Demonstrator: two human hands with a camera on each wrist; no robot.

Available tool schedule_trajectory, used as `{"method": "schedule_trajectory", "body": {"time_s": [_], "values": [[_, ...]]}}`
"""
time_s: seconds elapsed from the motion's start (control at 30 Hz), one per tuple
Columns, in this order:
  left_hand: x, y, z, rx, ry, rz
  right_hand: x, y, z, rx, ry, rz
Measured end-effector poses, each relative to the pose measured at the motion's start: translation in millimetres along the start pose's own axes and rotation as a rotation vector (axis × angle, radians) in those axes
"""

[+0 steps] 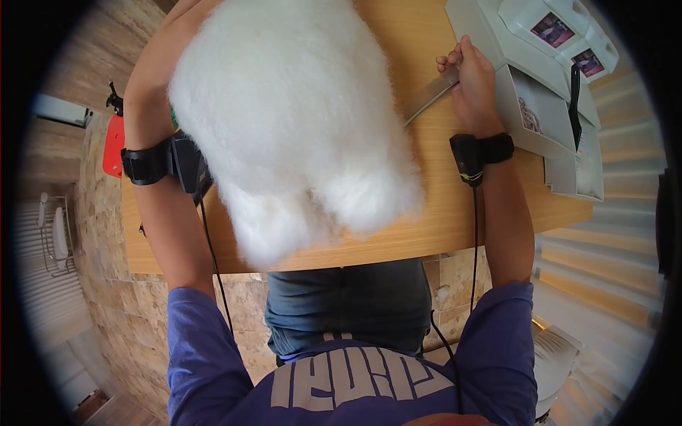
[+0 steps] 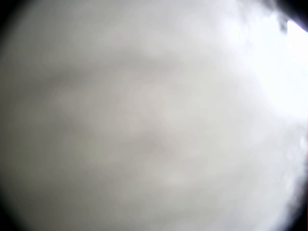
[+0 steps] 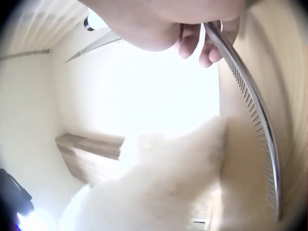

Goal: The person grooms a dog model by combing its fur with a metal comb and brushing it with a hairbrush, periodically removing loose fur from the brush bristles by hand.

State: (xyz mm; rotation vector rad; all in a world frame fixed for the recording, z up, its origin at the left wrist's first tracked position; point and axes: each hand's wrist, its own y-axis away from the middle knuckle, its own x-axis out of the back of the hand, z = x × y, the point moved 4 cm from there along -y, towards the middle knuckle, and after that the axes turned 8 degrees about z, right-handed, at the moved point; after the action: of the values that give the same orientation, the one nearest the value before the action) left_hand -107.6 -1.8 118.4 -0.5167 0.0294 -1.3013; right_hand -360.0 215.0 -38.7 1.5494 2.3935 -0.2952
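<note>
A large white furry form (image 1: pixel 284 99) with two rounded lobes at its near end lies over the middle of the table. My left hand (image 1: pixel 150 99) is at its left side, with its fingers hidden by the fur. Blurred white fur (image 2: pixel 144 120) fills the left wrist view. To the right of the fur, my right hand (image 1: pixel 474 85) grips one end of a metal comb (image 1: pixel 432 97). The comb (image 3: pixel 260 110) curves downward in the right wrist view, its teeth facing the fur. A pointed metal blade (image 3: pixel 94 45) shows past that hand's other side.
The wooden table (image 1: pixel 419 220) has its near edge in front of my body. At its right stand white boxes (image 1: pixel 529 106), with a black-handled tool (image 1: pixel 575 106) in them. Something red (image 1: pixel 114 145) is beyond the table's left side. Cables run down from both wrist cameras.
</note>
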Motion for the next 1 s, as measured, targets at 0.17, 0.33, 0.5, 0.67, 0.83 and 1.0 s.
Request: {"method": "schedule_trajectory", "body": {"time_s": [0.17,0.33,0.5,0.67,0.83,1.0], "values": [[-16,7,3,-0.041,-0.105,0.165,3,-3,8,0.01,0.156,0.08],[-2,2,3,0.04,-0.143,0.126,-1,-3,6,0.051,0.258,0.074],[-8,7,2,-0.101,-0.112,0.163,-2,-6,8,0.192,0.34,-0.02],[4,-5,-3,-0.122,-0.05,-0.127,-3,-4,3,0.29,0.461,-0.021],[-14,4,9,-0.064,-0.15,0.16,-15,9,-11,0.439,0.518,-0.071],[8,-4,-5,-0.094,-0.026,-0.132,-19,18,-36,0.528,0.831,-0.137]]}}
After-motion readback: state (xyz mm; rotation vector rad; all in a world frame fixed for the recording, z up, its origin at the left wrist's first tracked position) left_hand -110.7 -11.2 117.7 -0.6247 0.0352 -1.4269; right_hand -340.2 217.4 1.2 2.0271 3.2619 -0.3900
